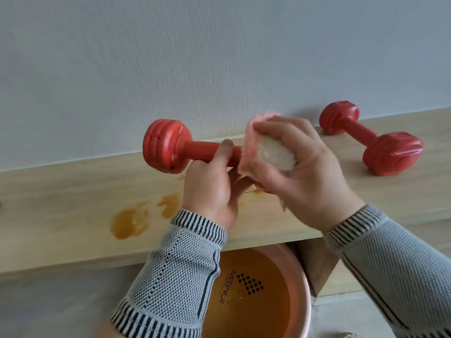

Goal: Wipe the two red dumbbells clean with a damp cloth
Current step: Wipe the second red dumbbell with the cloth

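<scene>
One red dumbbell [168, 146] is held above the wooden shelf [73, 191]. My left hand [212, 189] grips its handle from below, thumb on top. My right hand [305, 172] wraps a pink and white cloth [266, 150] around the dumbbell's right end, which the cloth hides. The second red dumbbell [373, 140] lies on the shelf at the right, close to the wall.
Wet brown patches [131, 222] mark the shelf left of my hands. Below the shelf edge stands a pink basin [306, 301] with water in it. A grey wall rises directly behind the shelf. A wooden support [317, 267] sits under the shelf at the right.
</scene>
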{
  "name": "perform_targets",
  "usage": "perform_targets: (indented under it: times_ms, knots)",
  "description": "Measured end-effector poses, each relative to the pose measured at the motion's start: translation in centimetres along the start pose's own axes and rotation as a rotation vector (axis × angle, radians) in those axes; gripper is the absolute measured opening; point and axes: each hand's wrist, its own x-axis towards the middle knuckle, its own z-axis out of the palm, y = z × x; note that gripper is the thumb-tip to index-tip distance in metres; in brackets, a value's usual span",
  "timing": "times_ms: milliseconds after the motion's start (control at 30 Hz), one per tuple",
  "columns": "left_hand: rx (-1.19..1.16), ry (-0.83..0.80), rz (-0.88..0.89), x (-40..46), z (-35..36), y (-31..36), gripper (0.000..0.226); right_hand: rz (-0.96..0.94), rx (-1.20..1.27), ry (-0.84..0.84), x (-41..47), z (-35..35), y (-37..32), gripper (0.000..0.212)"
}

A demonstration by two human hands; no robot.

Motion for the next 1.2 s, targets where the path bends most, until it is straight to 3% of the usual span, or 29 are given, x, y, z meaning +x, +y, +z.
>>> perform_targets:
  times_ms: [100,267,367,467,500,567,633,700,767,800,933,1000,1133,1200]
  knots:
    - [-0.041,-0.051,-0.032,-0.3,0.3,-0.2,0.014,0.313,0.438,-0.036,0.6,-1.7,-0.9,0.018]
    - [-0.177,-0.076,-0.104,-1.3,1.1,0.2,0.005,0.818,0.964,0.108,0.7,-4.0,-0.3,0.036]
    - [-0.305,0.016,-0.125,-1.3,1.3,1.2,0.02,0.876,1.189,0.22,0.4,-4.9,1.3,0.018]
    - [-0.326,0.199,-0.083,-1.1,1.0,1.7,0.03,0.863,1.359,0.327,0.4,-5.5,1.5,0.028]
    - [-0.315,0.242,-0.074,-1.0,0.9,1.7,0.028,0.822,1.27,0.32,0.3,-5.5,0.9,0.029]
    - [-0.291,0.297,-0.076,-0.9,0.6,1.6,0.025,0.633,0.857,0.313,0.0,-5.0,-0.7,0.024]
    - [-0.283,0.32,-0.082,-0.7,0.4,1.3,0.024,0.359,0.631,0.234,-0.3,-3.4,-2.4,0.018]
    - [-0.303,0.295,-0.087,-0.5,0.2,1.0,0.028,0.013,0.187,0.149,-0.6,-1.3,-2.7,0.025]
    - [-0.316,0.25,-0.098,-0.6,0.3,0.6,0.031,-0.138,-0.168,0.087,-0.5,0.5,-1.5,0.035]
    - [-0.318,0.225,-0.112,-0.7,0.4,0.5,0.03,-0.146,-0.222,0.081,-0.3,1.0,-1.2,0.039]
    - [-0.31,0.13,-0.171,-0.9,0.5,0.5,0.023,-0.006,-0.057,0.132,0.8,1.2,-1.9,0.039]
    - [-0.234,0.101,-0.145,-0.6,0.1,0.8,0.016,0.21,0.156,0.049,1.9,0.2,-2.1,0.025]
    - [0.043,-0.007,0.01,-1.0,-0.4,1.1,0.012,0.727,0.713,-0.235,3.0,-2.0,-1.2,0.021]
    - [0.108,-0.016,0.077,-1.1,-0.3,0.9,0.026,0.761,0.738,-0.225,3.0,-2.2,-1.3,0.018]
